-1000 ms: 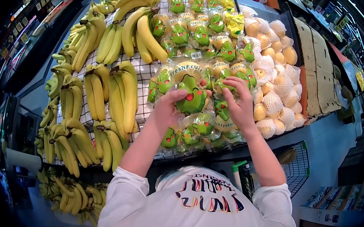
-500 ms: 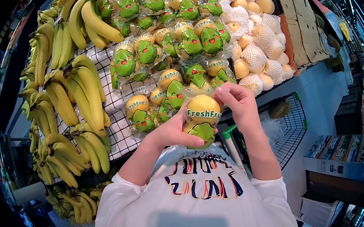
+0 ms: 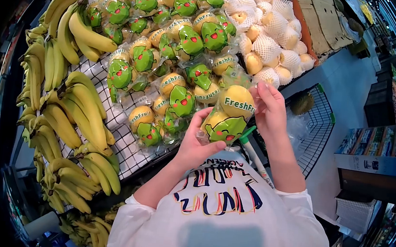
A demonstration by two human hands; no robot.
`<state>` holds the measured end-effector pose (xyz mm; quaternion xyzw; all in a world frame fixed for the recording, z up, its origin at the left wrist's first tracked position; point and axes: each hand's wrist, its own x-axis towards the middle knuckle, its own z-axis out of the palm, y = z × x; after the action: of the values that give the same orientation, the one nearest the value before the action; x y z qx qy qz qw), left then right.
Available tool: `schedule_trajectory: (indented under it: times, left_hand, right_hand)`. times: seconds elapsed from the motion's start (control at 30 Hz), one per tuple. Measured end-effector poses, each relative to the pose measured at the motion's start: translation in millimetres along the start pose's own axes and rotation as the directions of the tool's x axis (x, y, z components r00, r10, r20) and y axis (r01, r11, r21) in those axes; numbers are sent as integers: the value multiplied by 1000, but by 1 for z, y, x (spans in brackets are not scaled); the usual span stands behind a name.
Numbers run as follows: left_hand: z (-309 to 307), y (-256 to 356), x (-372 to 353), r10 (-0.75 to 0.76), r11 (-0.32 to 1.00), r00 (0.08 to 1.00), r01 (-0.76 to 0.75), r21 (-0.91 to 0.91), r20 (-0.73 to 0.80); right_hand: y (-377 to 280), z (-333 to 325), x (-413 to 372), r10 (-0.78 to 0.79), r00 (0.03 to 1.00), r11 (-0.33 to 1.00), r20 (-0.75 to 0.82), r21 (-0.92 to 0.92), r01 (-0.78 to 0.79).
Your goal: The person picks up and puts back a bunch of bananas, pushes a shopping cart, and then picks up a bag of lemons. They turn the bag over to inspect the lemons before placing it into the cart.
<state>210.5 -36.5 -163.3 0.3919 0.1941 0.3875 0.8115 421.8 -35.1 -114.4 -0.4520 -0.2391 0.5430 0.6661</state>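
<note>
A clear plastic bag of yellow fruit (image 3: 236,101), printed "FreshFru..." with a green smiling cartoon, is held in front of my chest. My left hand (image 3: 198,142) is closed round its lower left side, thumb across the bottom front. At the bag's upper right edge, my right hand (image 3: 270,105) pinches the plastic between thumb and fingers. Two round yellow fruits show through the film, one above the other. Just beyond the bag lie several similar fruit bags (image 3: 182,100) on the display.
Bunches of bananas (image 3: 86,94) line the left of the white, black-gridded display (image 3: 125,158). Pale fruit in white foam nets (image 3: 265,48) is at the upper right. A shopping cart (image 3: 320,130) with a green-ended handle (image 3: 246,136) and a durian (image 3: 302,104) stands to the right.
Both hands and the bag have shifted right and slightly up in view, and the bag is tilted more. The display has slid left as the camera turned. The grip on the bag stays.
</note>
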Motion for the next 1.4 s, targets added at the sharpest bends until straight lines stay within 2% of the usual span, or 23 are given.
schedule_trajectory:
  times: [0.1, 0.2, 0.23, 0.33, 0.37, 0.5, 0.6, 0.7, 0.93, 1.07, 1.27, 1.4]
  left_hand:
    - [7, 9, -4, 41, 992, 996, -31, 123, -82]
    - [7, 12, -5, 192, 897, 979, -145, 418, -72]
    - [3, 6, -4, 271, 810, 960, -189, 556, -68]
    - [-5, 9, 1, 446, 389, 871, -396, 832, 206]
    - [-6, 8, 1, 472, 344, 845, -438, 830, 250]
    - [-5, 0, 8, 555, 143, 715, -585, 799, 424]
    - [-1, 1, 9, 505, 2, 685, -609, 793, 525]
    - [-5, -3, 9, 562, -10, 594, -691, 723, 576]
    - [-4, -1, 6, 522, -74, 520, -762, 643, 676]
    - [-4, -1, 7, 557, -106, 469, -778, 619, 685]
    - [-5, -2, 6, 556, -121, 472, -768, 629, 684]
    - [-5, -2, 4, 515, -44, 556, -743, 668, 652]
  right_hand:
    - [13, -11, 3, -10, 996, 988, 85, 157, -4]
    - [19, -10, -13, 27, 975, 939, 219, 328, -100]
    - [28, -20, -16, 21, 936, 933, 352, 330, -145]
    - [39, -10, -28, 11, 903, 943, 430, 295, -152]
    - [38, -12, -28, 41, 891, 955, 451, 243, -167]
    - [51, -24, -22, -7, 842, 844, 540, 455, -285]
    - [58, -27, -18, -87, 804, 767, 588, 555, -323]
    - [58, -26, -20, -99, 824, 764, 557, 574, -296]
    - [49, -19, -23, -114, 829, 702, 548, 634, -323]
    - [52, -19, -20, -134, 812, 673, 568, 654, -346]
    - [55, -22, -17, -129, 826, 658, 548, 670, -342]
    - [54, -23, -18, -122, 842, 654, 526, 681, -330]
